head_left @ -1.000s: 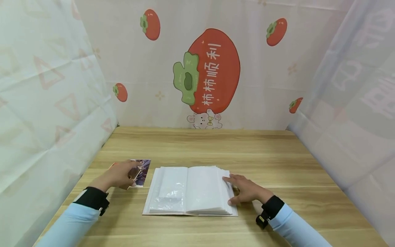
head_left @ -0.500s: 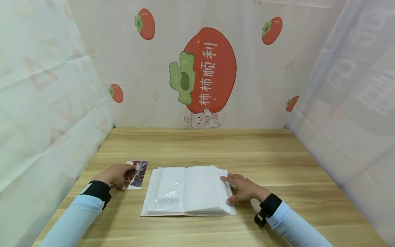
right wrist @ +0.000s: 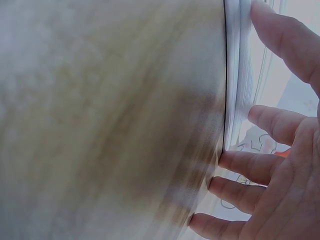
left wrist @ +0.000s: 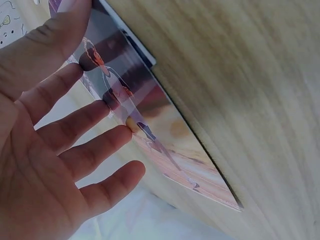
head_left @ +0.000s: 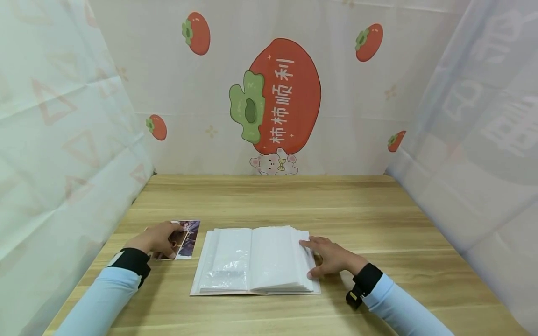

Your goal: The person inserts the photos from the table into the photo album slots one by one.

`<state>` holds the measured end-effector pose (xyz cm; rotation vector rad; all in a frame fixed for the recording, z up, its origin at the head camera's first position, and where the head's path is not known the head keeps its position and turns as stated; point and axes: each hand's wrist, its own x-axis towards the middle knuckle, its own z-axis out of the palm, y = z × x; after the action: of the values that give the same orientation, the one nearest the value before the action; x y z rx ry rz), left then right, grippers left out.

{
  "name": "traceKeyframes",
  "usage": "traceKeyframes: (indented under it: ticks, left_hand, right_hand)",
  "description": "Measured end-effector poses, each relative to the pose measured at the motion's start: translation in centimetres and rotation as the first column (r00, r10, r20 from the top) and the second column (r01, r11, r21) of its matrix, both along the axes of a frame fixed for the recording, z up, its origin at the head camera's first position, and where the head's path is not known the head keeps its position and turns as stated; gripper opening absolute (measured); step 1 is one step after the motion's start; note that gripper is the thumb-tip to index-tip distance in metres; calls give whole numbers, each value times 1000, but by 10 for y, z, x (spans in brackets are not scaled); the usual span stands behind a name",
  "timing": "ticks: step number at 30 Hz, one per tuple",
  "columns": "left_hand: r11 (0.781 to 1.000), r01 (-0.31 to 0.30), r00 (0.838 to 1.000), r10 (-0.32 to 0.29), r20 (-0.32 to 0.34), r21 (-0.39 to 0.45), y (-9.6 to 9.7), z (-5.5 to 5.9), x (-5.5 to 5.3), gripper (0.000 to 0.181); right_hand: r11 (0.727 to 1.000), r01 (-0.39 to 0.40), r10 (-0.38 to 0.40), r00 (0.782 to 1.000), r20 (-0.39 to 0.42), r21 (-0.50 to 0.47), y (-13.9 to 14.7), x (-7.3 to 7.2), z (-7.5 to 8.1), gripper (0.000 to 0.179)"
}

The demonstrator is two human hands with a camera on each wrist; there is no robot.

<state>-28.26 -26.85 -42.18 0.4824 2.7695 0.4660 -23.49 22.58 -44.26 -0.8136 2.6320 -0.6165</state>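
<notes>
The photo card (left wrist: 170, 135) lies under our left hand (head_left: 155, 239), flat or almost flat; we cannot tell if one side is lifted. The grip is spread: four fingers (left wrist: 70, 127) are parted, three tips meet the card along its far edge, and the thumb (left wrist: 55, 37) reaches across. Whether the thumb presses the near edge, we cannot tell.

To handle it well, we should, in our judgement, bear on the edges only, because the face looks glossy and may take finger marks. A second card (head_left: 192, 239) overlaps it just right of the grip, so a low, slow movement would be safer against dragging both.

Further right of this grip, the album (head_left: 275, 256) is open on the table (head_left: 269, 200). Our right hand (head_left: 334, 257), its fingers spread too, touches the album's outer edge; light pressure should suffice there.

The left wrist view shows the little finger (left wrist: 117, 187) apart from the card, which our hand hides in the head view. Only the head view shows the clear pocket (head_left: 231, 261) on the album's left page.
</notes>
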Motion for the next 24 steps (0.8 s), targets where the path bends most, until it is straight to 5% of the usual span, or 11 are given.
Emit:
traceKeyframes:
  ticks: [24]
  left_hand:
    - [990, -88, 993, 78, -91, -112, 3, -8, -5, 88]
  right_hand:
    - [1000, 2, -2, 1000, 15, -16, -2, 2, 3, 85]
